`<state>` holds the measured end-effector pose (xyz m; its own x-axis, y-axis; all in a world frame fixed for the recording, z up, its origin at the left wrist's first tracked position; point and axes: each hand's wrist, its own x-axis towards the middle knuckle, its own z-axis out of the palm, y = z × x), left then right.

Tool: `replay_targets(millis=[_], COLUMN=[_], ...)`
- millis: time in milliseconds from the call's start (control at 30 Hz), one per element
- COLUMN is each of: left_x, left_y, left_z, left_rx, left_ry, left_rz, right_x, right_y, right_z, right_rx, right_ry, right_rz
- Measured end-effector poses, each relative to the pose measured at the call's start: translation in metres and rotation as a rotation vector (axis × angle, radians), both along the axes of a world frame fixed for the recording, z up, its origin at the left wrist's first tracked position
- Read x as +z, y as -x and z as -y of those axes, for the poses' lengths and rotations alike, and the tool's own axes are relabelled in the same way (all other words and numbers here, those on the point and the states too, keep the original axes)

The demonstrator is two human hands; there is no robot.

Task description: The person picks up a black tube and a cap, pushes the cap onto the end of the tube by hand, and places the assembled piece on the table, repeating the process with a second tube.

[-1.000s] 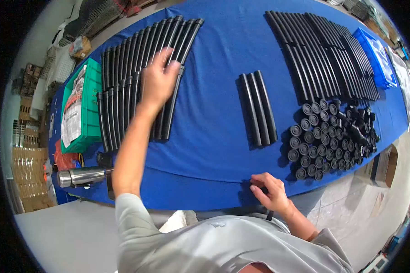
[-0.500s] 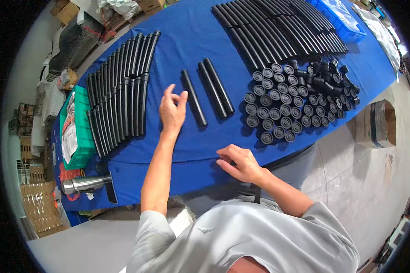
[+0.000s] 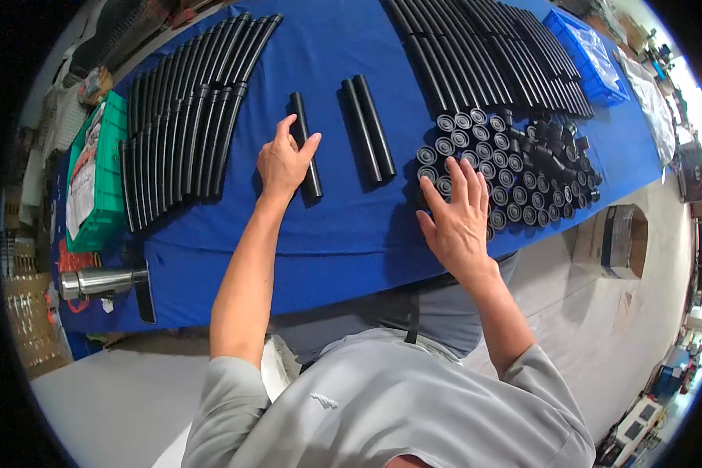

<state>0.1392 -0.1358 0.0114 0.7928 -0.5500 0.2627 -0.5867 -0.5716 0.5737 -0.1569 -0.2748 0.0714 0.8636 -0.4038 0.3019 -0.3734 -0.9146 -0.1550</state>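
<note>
My left hand [image 3: 283, 162] is at a single black tube [image 3: 314, 184] on the blue cloth, its index finger and thumb apart on either side of the tube in this view. To the right lies a pair of black tubes [image 3: 368, 131], side by side. Farther right, my right hand [image 3: 462, 222] reaches over the near left side of a cluster of round black caps [image 3: 506, 178] with ringed tops. Its fingers are spread and its fingertips overlap some of the caps; nothing shows in its grasp.
Capped black tubes [image 3: 181, 140] lie in rows at the left, beside a green crate [image 3: 105, 183]. A steel flask [image 3: 101, 281] and a phone [image 3: 145, 300] rest near the front left edge. More black tubes [image 3: 476, 62] and a blue bin [image 3: 600, 86] are at the back right.
My right hand has moved right and forward from the table's front edge to the caps, its fingers spreading. My left hand has come closer to the single tube. The whole view has shifted.
</note>
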Motion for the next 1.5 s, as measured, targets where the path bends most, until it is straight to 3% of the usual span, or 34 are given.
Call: replay_targets(millis=[500,733,900,1067,1233,1500], left_x=[-0.016,-0.015,-0.017,-0.010,-0.017,-0.004], left_y=[-0.006,-0.006,-0.008,-0.005,-0.008,-0.003], left_z=[-0.001,-0.001,0.000,-0.001,-0.002,-0.002], left_rx=[-0.018,-0.010,-0.013,-0.013,-0.013,-0.007], left_ry=[0.065,0.082,0.079,0.061,0.065,-0.009], left_rz=[0.059,0.072,0.096,0.032,0.071,0.014], right_x=[-0.016,0.000,-0.022,0.029,0.040,0.019], right_y=[-0.005,-0.042,-0.057,-0.024,0.036,0.037], right_z=[0.005,-0.063,-0.076,-0.046,0.012,0.019], right_rx=[0.069,0.443,0.435,0.372,0.204,0.272], right_ry=[0.062,-0.041,-0.071,-0.186,-0.021,-0.035], right_rz=[-0.023,0.181,0.108,0.087,-0.319,-0.294])
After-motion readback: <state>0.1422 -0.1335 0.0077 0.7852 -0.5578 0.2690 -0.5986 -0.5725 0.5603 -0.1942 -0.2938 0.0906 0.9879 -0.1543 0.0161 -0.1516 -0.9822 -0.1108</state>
